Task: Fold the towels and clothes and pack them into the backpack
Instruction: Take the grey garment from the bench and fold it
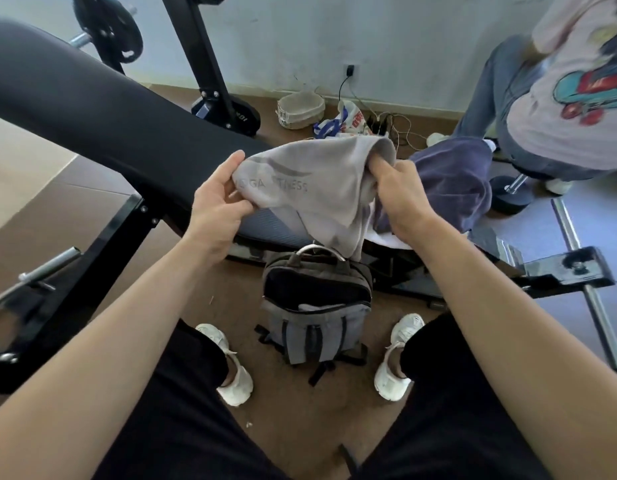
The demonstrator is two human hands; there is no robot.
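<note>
Above the black padded worktop we hold a grey printed towel stretched out, left hand pinching one edge, right hand bunched into the other, likely to square a fold. Open grey backpack waits below between our shoes; purple garment lies beside.

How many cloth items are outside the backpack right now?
3: the gray towel gripped by left hand and right hand, a purple garment on the bench, a white cloth beneath it. Others may be hidden underneath.
</note>
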